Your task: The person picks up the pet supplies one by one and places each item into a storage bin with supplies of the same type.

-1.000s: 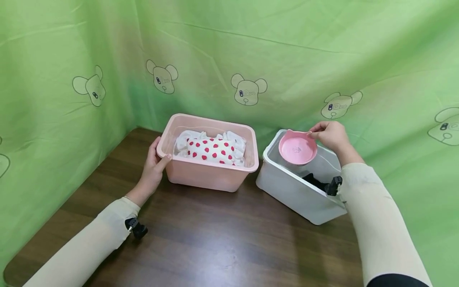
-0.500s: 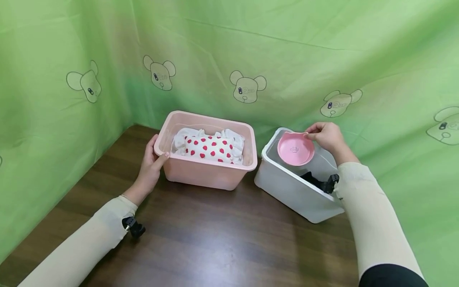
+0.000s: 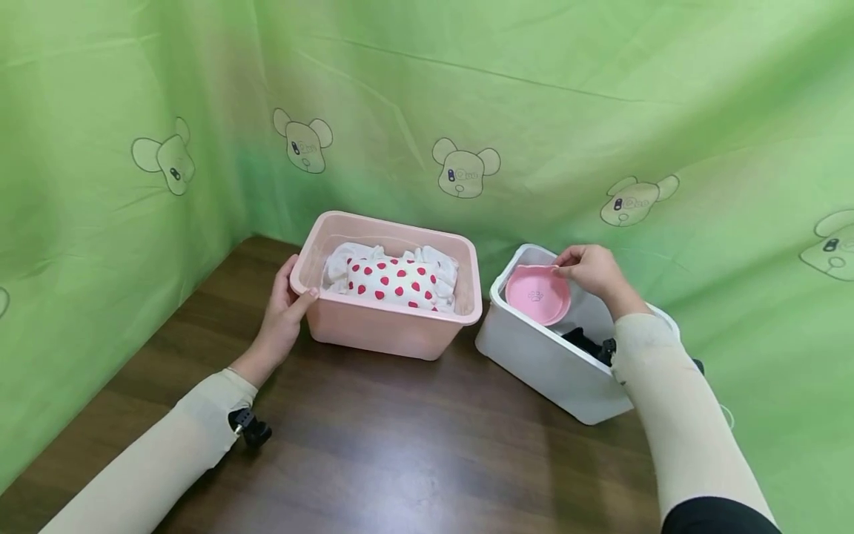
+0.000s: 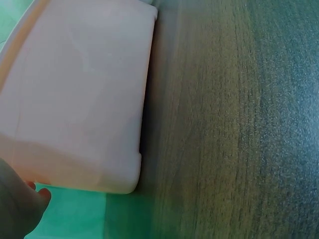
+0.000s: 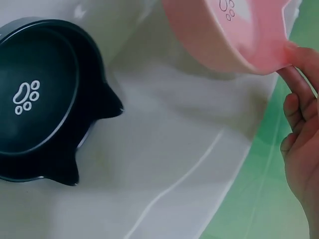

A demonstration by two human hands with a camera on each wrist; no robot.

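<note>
My right hand [image 3: 594, 274] pinches the rim of a pink cat-eared pet bowl [image 3: 537, 295] with a paw print inside. That bowl is tilted within the mouth of the white bin [image 3: 554, 371]. Deeper in the same bin lies a black cat-eared bowl [image 5: 40, 99], clear in the right wrist view. My left hand [image 3: 280, 319] grips the left end of a pink bin [image 3: 380, 334], thumb over the rim and fingers against the outside. Inside it rests a white cloth bundle with red strawberry spots [image 3: 394, 282]. In the left wrist view only part of that hand [image 4: 20, 204] shows.
Both bins stand on a dark wooden table [image 3: 373, 437], a narrow gap between them. A green curtain [image 3: 534, 89] printed with mouse faces hangs close behind and along the left. Small black cameras [image 3: 250, 428] are strapped to the wrists.
My right hand has lowered the pink bowl into the white bin and shifted it slightly left. The left hand keeps its grip on the pink bin.
</note>
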